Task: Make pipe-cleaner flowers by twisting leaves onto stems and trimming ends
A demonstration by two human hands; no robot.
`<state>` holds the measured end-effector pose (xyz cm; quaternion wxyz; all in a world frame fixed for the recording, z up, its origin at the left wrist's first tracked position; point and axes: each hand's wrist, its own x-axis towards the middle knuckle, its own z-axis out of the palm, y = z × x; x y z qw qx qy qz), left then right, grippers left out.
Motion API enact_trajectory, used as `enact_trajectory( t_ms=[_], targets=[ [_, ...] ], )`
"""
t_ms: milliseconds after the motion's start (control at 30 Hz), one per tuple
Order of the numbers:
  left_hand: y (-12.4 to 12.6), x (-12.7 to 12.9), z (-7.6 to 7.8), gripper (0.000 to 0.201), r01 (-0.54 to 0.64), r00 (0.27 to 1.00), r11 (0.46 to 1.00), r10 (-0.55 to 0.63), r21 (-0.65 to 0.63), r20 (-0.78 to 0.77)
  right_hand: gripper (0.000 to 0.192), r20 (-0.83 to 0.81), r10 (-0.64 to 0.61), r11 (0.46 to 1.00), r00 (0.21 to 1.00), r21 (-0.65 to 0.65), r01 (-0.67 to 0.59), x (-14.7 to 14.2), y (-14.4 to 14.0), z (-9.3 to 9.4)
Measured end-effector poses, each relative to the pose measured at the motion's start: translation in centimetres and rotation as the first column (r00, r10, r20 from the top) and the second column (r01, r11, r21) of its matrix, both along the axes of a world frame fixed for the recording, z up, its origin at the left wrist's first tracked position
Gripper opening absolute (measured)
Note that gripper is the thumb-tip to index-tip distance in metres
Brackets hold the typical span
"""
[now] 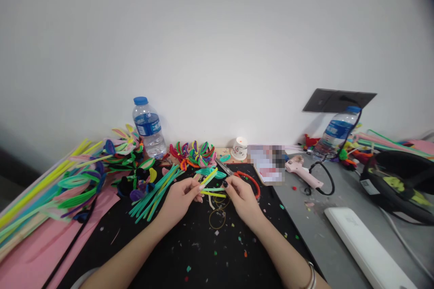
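The left hand [183,195] pinches the fuzzy stems [214,189] between thumb and fingers; the right hand [243,196] nips their other end. They lie on the near side of the scissors [225,168], slightly left. The green and lower yellow lengths run crosswise, hand to hand; another yellow piece slants away and rightward from the left fingertips. A thin gold loop [217,228] sits on the near side of the scissors. Left of the scissors lies the stem bundle [154,194], its long axis slanting away to the right. Beyond the scissors stands a paper cup [239,149]; right of them, a phone [267,174], then a pink glue gun [303,174].
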<state>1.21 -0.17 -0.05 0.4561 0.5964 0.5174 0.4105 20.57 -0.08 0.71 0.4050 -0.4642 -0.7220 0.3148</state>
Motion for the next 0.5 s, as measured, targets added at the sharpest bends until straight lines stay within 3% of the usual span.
enact_trajectory(
  t_ms=[500],
  targets=[
    [0.08, 0.12, 0.21, 0.026, 0.025, 0.998, 0.999, -0.023, -0.026, 0.063, 0.023, -0.018, -0.071, 0.997, 0.997, 0.005, 0.071, -0.11, 0.12, -0.48]
  ],
)
